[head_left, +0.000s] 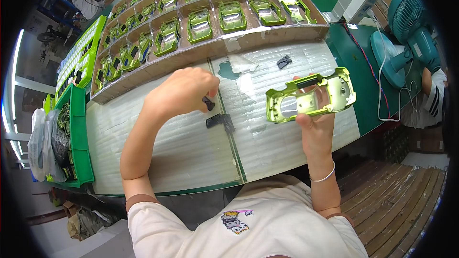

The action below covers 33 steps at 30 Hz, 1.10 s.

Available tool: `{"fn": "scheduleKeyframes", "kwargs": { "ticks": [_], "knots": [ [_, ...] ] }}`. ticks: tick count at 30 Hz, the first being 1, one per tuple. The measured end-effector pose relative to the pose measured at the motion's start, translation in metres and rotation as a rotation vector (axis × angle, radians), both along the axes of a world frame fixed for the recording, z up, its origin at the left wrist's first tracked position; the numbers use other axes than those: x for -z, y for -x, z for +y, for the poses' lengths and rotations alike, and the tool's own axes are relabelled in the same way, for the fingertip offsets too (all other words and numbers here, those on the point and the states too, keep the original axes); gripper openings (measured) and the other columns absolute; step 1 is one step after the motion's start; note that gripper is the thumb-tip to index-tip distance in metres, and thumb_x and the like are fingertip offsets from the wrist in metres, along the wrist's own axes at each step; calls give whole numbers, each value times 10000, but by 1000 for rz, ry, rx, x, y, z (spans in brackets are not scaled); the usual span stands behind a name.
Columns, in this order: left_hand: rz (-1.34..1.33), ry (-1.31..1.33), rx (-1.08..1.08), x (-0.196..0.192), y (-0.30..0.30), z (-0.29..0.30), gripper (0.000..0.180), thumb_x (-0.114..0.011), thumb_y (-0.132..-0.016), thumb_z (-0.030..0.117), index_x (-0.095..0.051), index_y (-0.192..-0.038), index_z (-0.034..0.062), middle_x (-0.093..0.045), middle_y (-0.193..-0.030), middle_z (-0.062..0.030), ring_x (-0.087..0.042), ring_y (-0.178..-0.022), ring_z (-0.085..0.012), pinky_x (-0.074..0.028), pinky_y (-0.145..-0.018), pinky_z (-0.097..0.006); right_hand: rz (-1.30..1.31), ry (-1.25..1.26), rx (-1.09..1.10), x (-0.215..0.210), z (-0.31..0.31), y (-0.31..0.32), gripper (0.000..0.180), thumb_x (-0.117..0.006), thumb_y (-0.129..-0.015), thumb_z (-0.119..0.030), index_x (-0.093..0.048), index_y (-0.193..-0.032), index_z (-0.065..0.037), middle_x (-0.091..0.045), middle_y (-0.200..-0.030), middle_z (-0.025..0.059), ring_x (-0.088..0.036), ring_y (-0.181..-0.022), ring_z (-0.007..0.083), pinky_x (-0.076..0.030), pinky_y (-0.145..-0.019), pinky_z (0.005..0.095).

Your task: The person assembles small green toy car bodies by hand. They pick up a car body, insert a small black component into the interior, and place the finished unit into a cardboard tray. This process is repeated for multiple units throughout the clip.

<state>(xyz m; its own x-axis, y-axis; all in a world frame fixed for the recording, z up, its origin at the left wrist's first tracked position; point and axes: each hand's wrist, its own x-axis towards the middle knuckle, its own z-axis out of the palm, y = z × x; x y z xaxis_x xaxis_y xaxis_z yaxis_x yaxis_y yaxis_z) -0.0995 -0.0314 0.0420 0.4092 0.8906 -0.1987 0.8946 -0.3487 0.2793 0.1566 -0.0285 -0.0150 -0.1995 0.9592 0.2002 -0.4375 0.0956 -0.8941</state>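
My right hand (318,136) grips a lime-green toy car body shell (306,102) above the right part of the padded table. The shell is tilted, its hollow inside towards me, with a dark strip along its far side. Over the middle of the table, my left hand (184,91) is closed, thumb and fingers pinching a small black plastic part (208,103). Just below that hand, black plastic pieces (220,122) lie on the white foam sheet (172,143). Another black piece (284,62) rests on the foam beyond the car shell.
A divided cardboard tray (282,36) full of green car shells spans the far side. At the left stand a green crate (81,138) with bagged parts and a bright green rack (88,43). A teal fan (416,33), cables and another person's arm (427,83) are at the right.
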Motion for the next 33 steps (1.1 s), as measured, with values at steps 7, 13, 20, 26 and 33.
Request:
{"fn": "scheduleKeyframes", "kwargs": {
  "ticks": [7, 13, 20, 26, 33],
  "knots": [
    [15, 45, 5, -4, -9, 4, 146, -697, -593, 13, -604, -705, 24, -620, -722, -87, -603, -663, -243, -475, -608, -312, 80, -221, -20, -3, 2, 4, 748, -820, -575, -91, -366, -1169, -108, -447, -1239, 151, -421, -1177, 229, -365, -983, 348],
    [-560, -564, 216, -34, -65, -22, 193, -686, -589, -53, -648, -753, 43, -623, -744, -72, -604, -638, -177, -469, -520, -260, 36, -595, -17, 1, 6, 9, 667, -809, -586, -76, -392, -1106, -87, -453, -1194, 194, -462, -1140, 305, -417, -943, 401],
    [-495, -816, 562, -15, -89, -35, 336, -588, -495, 48, -631, -819, -34, -557, -750, -65, -566, -618, -163, -463, -487, -256, 65, -721, -83, -3, 2, 10, 360, -689, -725, -99, -494, -1024, -51, -557, -1058, 170, -538, -1053, 328, -451, -905, 407],
    [-473, -791, 563, -15, -90, -39, 334, -586, -494, 57, -634, -811, -34, -560, -763, -63, -562, -619, -148, -457, -489, -244, 50, -701, -105, -8, -3, 12, 306, -650, -733, -27, -507, -1003, -39, -567, -1055, 152, -551, -1043, 304, -462, -901, 375],
    [-509, -679, 600, -16, -86, -37, 303, -591, -527, 51, -632, -819, -19, -573, -803, -66, -574, -657, -156, -464, -508, -252, 28, -677, -121, -5, -3, 10, 304, -653, -719, -17, -513, -988, -33, -569, -1039, 148, -559, -1026, 291, -462, -905, 383]
  ]
}}
